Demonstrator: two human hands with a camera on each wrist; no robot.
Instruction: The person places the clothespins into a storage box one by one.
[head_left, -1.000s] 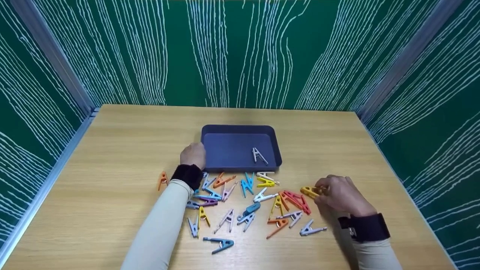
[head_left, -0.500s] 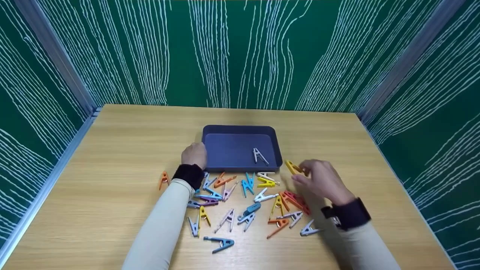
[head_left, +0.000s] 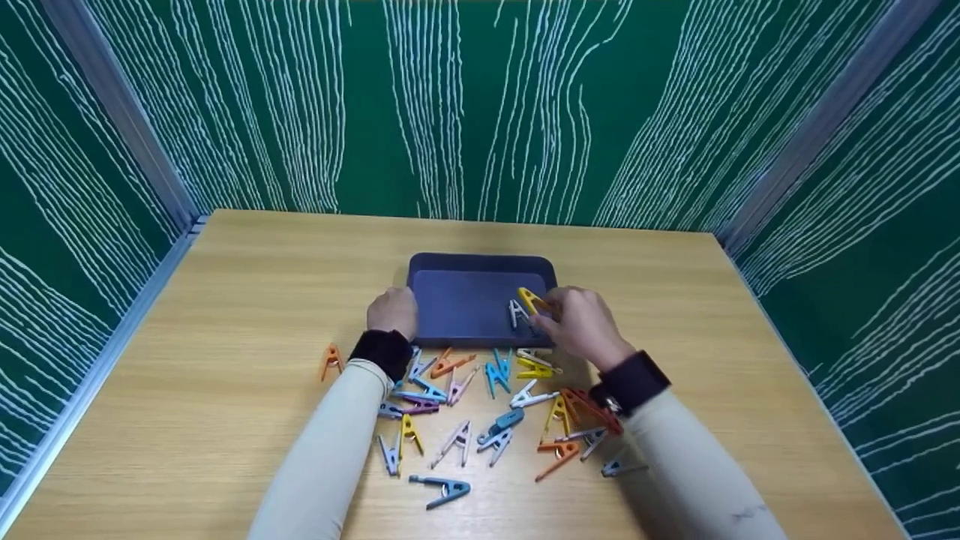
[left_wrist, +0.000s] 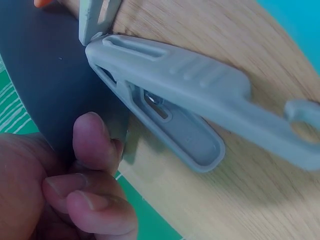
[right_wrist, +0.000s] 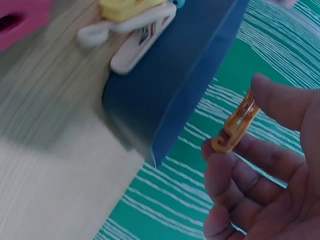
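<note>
A dark blue tray (head_left: 472, 300) lies at the middle of the table with a pale grey clothespin (head_left: 517, 315) in it. At its left side, my left hand (head_left: 392, 311) grips the rim with curled fingers; the left wrist view shows thumb and fingertips (left_wrist: 102, 210) at the tray's dark wall (left_wrist: 55, 75). My right hand (head_left: 585, 322) is over the tray's right side, pinching a yellow clothespin (head_left: 530, 300) between thumb and fingers. From the right wrist, that clothespin (right_wrist: 239, 122) looks orange-yellow, above the tray's edge (right_wrist: 172, 115). The palm-side fingers are partly curled.
Several clothespins lie scattered in front of the tray, among them a teal one (head_left: 442, 489), a white one (head_left: 532, 395) and a bright yellow one (head_left: 534, 367). An orange clothespin (head_left: 331, 360) sits apart, left of my left forearm. Green walls with white lines (head_left: 480, 112) surround the wooden table (head_left: 225, 300).
My right hand has carried the yellow clothespin from the table's right side leftward and away from me, to over the tray. My left hand has stayed at the tray's left side.
</note>
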